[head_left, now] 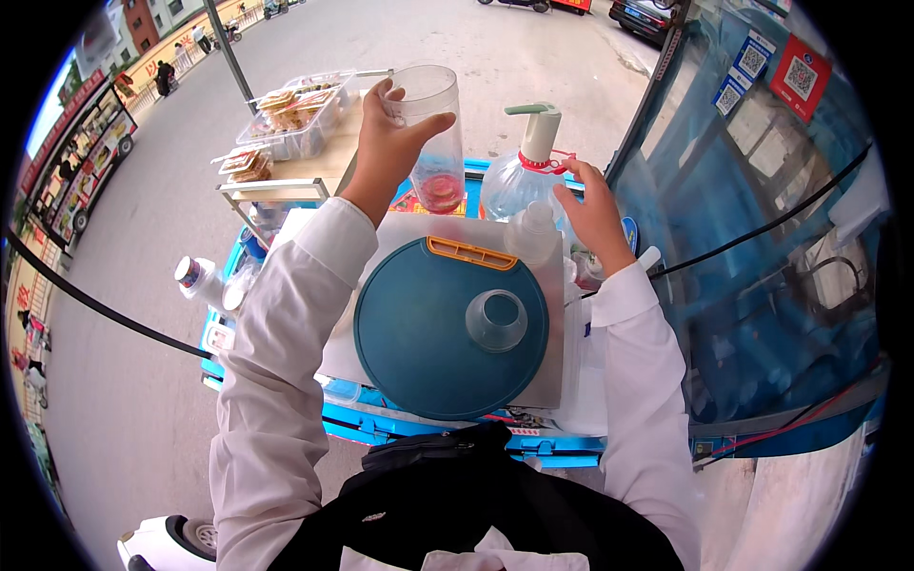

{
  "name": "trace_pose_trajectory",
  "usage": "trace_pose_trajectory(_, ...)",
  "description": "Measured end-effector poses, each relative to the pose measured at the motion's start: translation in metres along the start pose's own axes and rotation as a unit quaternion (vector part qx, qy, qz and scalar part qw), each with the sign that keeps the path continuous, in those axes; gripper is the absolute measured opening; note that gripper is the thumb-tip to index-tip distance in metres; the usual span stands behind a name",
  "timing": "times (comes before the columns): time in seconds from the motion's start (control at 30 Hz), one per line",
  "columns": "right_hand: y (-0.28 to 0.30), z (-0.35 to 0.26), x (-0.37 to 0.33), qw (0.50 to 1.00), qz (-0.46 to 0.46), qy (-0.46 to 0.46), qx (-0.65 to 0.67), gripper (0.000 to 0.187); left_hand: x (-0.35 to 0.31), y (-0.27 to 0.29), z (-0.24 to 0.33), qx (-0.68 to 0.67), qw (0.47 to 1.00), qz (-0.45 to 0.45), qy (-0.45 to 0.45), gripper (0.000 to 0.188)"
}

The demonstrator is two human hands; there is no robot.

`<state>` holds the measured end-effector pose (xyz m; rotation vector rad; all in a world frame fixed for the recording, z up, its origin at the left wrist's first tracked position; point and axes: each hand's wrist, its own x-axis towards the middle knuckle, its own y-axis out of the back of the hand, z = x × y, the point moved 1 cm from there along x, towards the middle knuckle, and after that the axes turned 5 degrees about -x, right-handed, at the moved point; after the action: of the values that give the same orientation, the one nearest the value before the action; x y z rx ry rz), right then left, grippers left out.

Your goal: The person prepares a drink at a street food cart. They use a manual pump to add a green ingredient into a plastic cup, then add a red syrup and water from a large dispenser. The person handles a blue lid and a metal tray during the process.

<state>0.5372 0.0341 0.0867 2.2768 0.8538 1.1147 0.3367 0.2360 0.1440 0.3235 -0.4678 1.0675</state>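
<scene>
My left hand (390,133) is wrapped round the upper part of a tall clear plastic cup (438,143), raised above the far edge of the work surface. A little red liquid sits at its bottom. My right hand (598,211) has thumb and forefinger apart, the fingertips beside the red collar handle of a clear water jug (509,190). On that jug stands a white pump (540,133) with a green spout. Between my arms lies a round teal cutting board (428,333) with an orange handle, and a small clear plastic cup (496,321) rests on it.
A clear squeeze bottle (533,233) stands beyond the board's right edge. At the left, a wooden shelf (347,143) bears a plastic bin (303,141) of packaged food. A white bottle (195,276) stands by the left edge. Blue-tinted clear sheeting (771,285) closes off the right side.
</scene>
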Motion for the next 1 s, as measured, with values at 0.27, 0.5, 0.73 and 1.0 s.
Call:
trace_pose_trajectory(0.27,0.0,-0.047,-0.062,0.94,-0.326,0.032,0.097,0.047,0.019,0.022,-0.052,0.042,0.994,0.026,-0.099,0.101)
trace_pose_trajectory(0.5,-0.021,-0.057,-0.124,0.943,-0.317,0.086,0.059,0.09,0.018,0.027,-0.032,0.051,0.996,0.032,-0.068,0.09)
trace_pose_trajectory(0.73,-0.02,-0.052,-0.103,0.971,-0.213,0.078,0.072,0.088,0.017,0.039,-0.04,0.038,0.999,0.006,-0.036,0.098)
trace_pose_trajectory(1.0,-0.052,0.028,-0.044,0.992,-0.096,-0.078,0.038,0.101,0.013,0.045,-0.038,0.05,0.997,0.016,-0.059,0.102)
